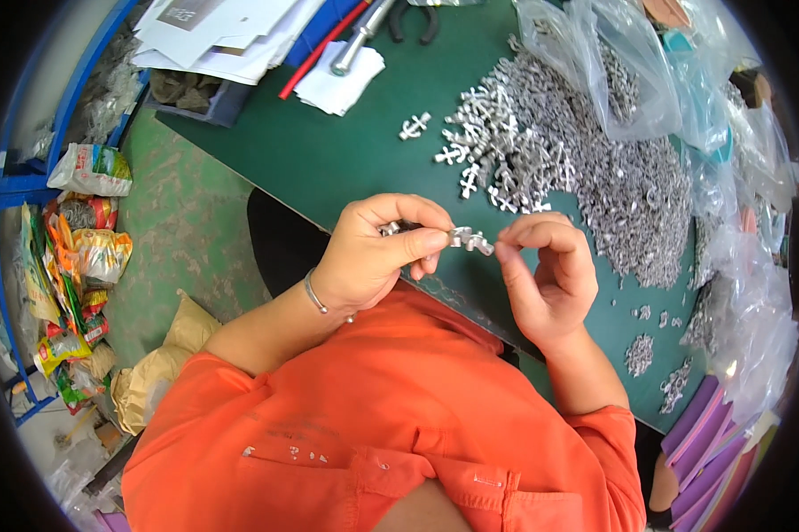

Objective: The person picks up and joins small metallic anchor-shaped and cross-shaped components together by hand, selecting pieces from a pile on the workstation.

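A small silver metal piece with short stubs along it (469, 238) is between my two hands, over the near edge of the green table. My left hand (368, 244) is closed round one end, and more silver metal shows between its fingers. Thumb and forefinger of my right hand (555, 279) pinch at the other end; the exact contact is too small to make out. Just beyond lies a heap of bright branched metal pieces (506, 155), with one lone piece (414, 126) to its left. A large heap of smaller grey metal parts (639, 213) spreads to the right.
Clear plastic bags (630, 71) cover the table's far right. Small part clusters (639, 355) lie near right. Papers (213, 31), a red stick (320, 53), a metal rod (360, 40) and black-handled pliers (414, 22) are at the back. Colourful packets (89, 239) fill a blue rack, left.
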The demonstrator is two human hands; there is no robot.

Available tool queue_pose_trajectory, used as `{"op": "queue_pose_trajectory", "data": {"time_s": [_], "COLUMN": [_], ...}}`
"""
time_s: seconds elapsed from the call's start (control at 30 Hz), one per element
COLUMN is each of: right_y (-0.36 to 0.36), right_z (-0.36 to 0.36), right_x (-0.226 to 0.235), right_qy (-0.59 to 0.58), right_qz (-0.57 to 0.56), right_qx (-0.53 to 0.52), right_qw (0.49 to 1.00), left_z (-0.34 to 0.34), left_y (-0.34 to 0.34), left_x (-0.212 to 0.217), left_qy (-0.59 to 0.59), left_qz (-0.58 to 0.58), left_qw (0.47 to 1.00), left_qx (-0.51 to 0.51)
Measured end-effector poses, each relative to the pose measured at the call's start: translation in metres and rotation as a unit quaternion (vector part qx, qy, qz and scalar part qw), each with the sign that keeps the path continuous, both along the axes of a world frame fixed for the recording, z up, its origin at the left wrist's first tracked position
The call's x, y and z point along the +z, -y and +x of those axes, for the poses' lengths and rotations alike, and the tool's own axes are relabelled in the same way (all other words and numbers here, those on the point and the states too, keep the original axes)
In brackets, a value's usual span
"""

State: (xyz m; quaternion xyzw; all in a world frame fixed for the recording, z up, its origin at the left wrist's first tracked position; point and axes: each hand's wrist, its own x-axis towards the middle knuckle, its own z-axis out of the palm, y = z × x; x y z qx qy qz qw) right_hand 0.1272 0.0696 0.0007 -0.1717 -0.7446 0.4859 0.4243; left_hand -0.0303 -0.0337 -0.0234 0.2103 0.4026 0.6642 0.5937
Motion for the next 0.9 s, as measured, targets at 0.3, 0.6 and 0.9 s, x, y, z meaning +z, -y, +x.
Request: {"op": "queue_pose_trajectory", "data": {"time_s": [0.3,0.6,0.9], "right_y": [-0.029,0.002,-0.026], "right_z": [-0.09,-0.019,0.056], "right_x": [-0.004,-0.004,0.0], "right_qy": [0.263,0.352,0.32], "right_qz": [0.4,0.403,0.208], "right_qx": [-0.001,0.074,-0.073], "right_qw": [0.878,0.842,0.921], "left_z": [-0.028,-0.027,-0.01], "left_y": [0.007,0.006,-0.01], "left_x": [0.002,-0.006,-0.001], "left_qy": [0.324,0.322,0.23], "left_qz": [0.089,0.024,-0.012], "left_qw": [0.939,0.946,0.973], "left_qx": [0.074,-0.001,-0.033]}}
